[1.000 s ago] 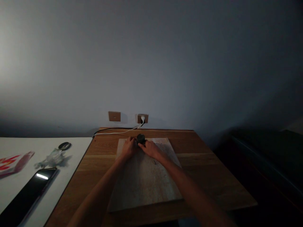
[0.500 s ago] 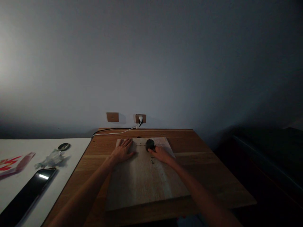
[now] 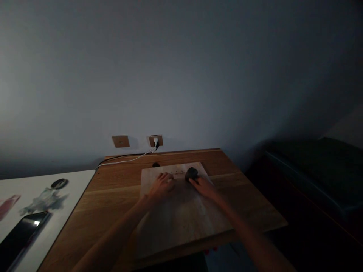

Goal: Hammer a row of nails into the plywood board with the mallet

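Note:
A pale wooden board [image 3: 181, 223] lies on the brown wooden table. A short row of small metal pieces, which look like nails [image 3: 179, 172], stands along its far edge. My right hand [image 3: 204, 187] is closed on a dark, round-headed object [image 3: 191, 173], held at the right end of that row. Whether it has a handle is hidden by my fingers. My left hand [image 3: 162, 186] rests over the board's left part, its fingers bent and drawn together near the row. What they hold, if anything, cannot be made out in the dim light.
A dark round spot [image 3: 155, 164] shows on the table [image 3: 113, 200] behind the board. To the left, a white surface [image 3: 65, 204] bears a phone [image 3: 22, 236], crumpled clear plastic [image 3: 44, 200] and a dark round item [image 3: 59, 183]. Cables [image 3: 124, 161] run to a wall socket [image 3: 155, 141].
My left hand has gone from lying flat at the board's left edge to bent fingers farther in. My right hand keeps the dark object, now slightly farther right. The view has shifted and tilted.

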Demonstrator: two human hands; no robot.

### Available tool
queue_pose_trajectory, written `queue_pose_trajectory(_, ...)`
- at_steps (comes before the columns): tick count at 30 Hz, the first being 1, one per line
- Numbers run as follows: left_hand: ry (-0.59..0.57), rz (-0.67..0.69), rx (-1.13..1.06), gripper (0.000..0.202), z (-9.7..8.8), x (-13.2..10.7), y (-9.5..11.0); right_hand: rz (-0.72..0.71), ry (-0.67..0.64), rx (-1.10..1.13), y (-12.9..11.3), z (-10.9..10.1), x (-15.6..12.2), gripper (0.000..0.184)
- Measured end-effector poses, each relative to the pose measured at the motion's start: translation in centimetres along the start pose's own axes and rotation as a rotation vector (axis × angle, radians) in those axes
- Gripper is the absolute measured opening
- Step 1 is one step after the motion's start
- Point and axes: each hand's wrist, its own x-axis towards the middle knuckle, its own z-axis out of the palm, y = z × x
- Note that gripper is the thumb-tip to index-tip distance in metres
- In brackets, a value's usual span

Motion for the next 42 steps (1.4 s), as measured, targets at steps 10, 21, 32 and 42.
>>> queue_pose_trajectory(10, -0.149, 0.128, 0.1, 0.023, 2.7, 4.3, 4.9, -0.029, 0.041, 0.008, -0.2, 0.0, -0.6, 0.053)
queue_pose_trajectory(21, -0.285, 0.073, -0.026, 0.019, -0.1, 3.1, 3.6, -0.033, 0.062, -0.004, -0.4, 0.2, -0.7, 0.054)
queue_pose_trajectory(32, -0.229, -0.181, -0.197, 0.034, -0.1, 3.0, 4.0, -0.039, 0.067, -0.012, -0.1, 0.4, -0.5, 0.055)
queue_pose_trajectory(42, -0.058, -0.445, -0.256, 0.034, -2.3, 0.7, -5.8, -0.05, 0.077, 0.01, 0.4, 1.0, -0.4, 0.053)
